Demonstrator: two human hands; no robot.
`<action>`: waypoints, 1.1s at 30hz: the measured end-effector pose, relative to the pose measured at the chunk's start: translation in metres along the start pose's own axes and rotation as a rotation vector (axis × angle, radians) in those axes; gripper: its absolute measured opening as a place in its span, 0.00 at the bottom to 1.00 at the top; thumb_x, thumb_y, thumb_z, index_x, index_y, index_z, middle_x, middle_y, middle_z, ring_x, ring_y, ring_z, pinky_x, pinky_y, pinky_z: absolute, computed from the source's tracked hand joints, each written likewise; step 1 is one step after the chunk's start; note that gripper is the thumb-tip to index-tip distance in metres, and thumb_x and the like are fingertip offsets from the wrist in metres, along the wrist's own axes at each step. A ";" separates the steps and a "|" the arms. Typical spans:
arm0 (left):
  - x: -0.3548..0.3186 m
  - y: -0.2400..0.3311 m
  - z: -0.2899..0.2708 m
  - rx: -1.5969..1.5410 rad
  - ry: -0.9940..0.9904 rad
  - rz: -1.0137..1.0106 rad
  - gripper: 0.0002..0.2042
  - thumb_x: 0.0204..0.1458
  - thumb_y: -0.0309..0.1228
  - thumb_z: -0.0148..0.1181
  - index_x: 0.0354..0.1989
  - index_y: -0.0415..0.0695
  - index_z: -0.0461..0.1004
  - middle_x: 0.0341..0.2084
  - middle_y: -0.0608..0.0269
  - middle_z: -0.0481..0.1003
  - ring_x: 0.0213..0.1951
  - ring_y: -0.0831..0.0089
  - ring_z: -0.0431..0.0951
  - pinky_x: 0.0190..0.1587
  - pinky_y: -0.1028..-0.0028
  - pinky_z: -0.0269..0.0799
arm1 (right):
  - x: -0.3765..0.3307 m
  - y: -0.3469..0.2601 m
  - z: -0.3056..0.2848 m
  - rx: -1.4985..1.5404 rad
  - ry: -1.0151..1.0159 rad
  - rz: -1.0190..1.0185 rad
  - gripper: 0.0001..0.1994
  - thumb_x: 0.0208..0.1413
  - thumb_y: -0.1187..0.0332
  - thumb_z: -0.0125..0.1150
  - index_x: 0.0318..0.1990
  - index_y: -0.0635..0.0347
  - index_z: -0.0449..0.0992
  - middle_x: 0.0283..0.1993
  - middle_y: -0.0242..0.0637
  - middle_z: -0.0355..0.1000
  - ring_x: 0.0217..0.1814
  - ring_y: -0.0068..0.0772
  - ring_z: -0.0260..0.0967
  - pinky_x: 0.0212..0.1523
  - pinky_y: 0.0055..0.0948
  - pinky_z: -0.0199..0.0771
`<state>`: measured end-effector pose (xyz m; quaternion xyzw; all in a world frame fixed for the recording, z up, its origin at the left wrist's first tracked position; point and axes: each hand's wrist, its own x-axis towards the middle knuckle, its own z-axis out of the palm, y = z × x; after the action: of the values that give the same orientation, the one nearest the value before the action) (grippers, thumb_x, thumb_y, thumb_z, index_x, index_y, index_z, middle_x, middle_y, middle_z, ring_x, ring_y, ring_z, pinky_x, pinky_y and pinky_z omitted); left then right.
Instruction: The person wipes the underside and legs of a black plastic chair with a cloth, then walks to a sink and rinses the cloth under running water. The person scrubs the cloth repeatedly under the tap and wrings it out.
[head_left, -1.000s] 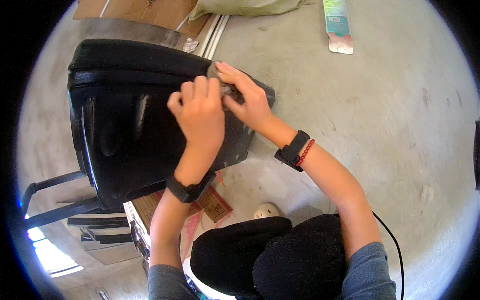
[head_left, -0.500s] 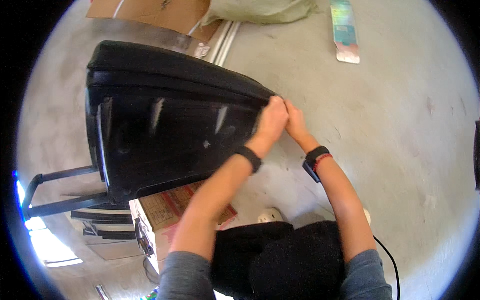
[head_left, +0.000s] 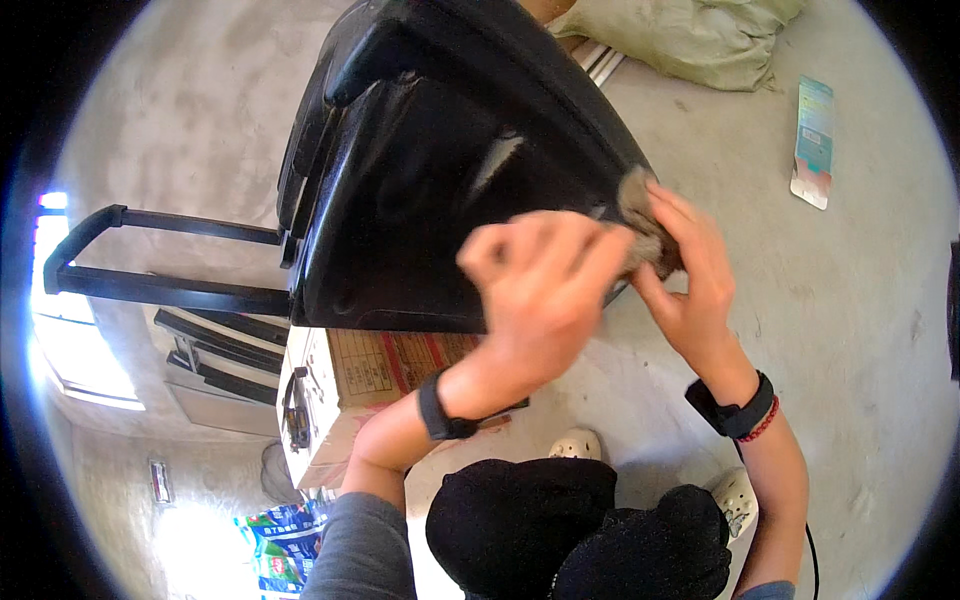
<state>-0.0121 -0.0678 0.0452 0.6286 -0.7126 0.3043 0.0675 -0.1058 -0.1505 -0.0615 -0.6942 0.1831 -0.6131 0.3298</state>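
A large black hard-shelled box (head_left: 420,220), tapered like a portable speaker, lies tilted on a carton, its pull-out trolley handle (head_left: 185,290) pointing left. At its right edge, my right hand (head_left: 697,275) presses a bunched grey-brown rag (head_left: 645,225) against the shell, with thumb and fingers closed on the cloth. My left hand (head_left: 550,285) is just left of the rag, over the side of the box. Its fingers are bent and apart, somewhat blurred, with no object visible in them. Whether its far side touches the rag is hidden.
Under the box stands a brown-and-white carton (head_left: 340,390). A green woven sack (head_left: 690,40) lies at the back, and a flat teal package (head_left: 815,140) on the floor at right. Black rails (head_left: 225,350) and blue packets (head_left: 285,550) sit to the left.
Both hands were together at the box's right end; now they are apart, the left further left. The box appears further right and turned in view. The rag now shows in my right hand.
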 end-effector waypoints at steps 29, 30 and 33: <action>-0.033 -0.050 -0.013 0.186 0.352 -0.466 0.09 0.29 0.29 0.66 0.23 0.56 0.78 0.27 0.78 0.64 0.36 0.76 0.62 0.41 0.74 0.49 | 0.068 -0.048 0.068 -0.079 -0.068 -0.192 0.20 0.32 0.75 0.58 0.39 0.68 0.70 0.43 0.40 0.64 0.41 0.44 0.60 0.41 0.33 0.66; -0.035 -0.051 -0.014 0.182 0.357 -0.467 0.09 0.28 0.29 0.66 0.23 0.56 0.78 0.27 0.78 0.64 0.36 0.75 0.62 0.41 0.74 0.49 | 0.068 -0.049 0.070 -0.061 -0.064 -0.193 0.19 0.31 0.75 0.58 0.38 0.68 0.70 0.42 0.40 0.64 0.41 0.43 0.60 0.41 0.33 0.66; -0.044 -0.056 -0.017 0.179 0.365 -0.466 0.10 0.28 0.29 0.66 0.24 0.56 0.79 0.27 0.77 0.64 0.36 0.75 0.62 0.41 0.73 0.50 | 0.065 -0.051 0.080 0.016 -0.064 -0.197 0.18 0.31 0.75 0.57 0.36 0.68 0.70 0.41 0.39 0.65 0.41 0.43 0.61 0.41 0.32 0.66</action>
<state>0.0444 -0.0226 0.0574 0.7135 -0.4959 0.4498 0.2067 -0.0241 -0.1379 0.0184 -0.7254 0.0985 -0.6215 0.2790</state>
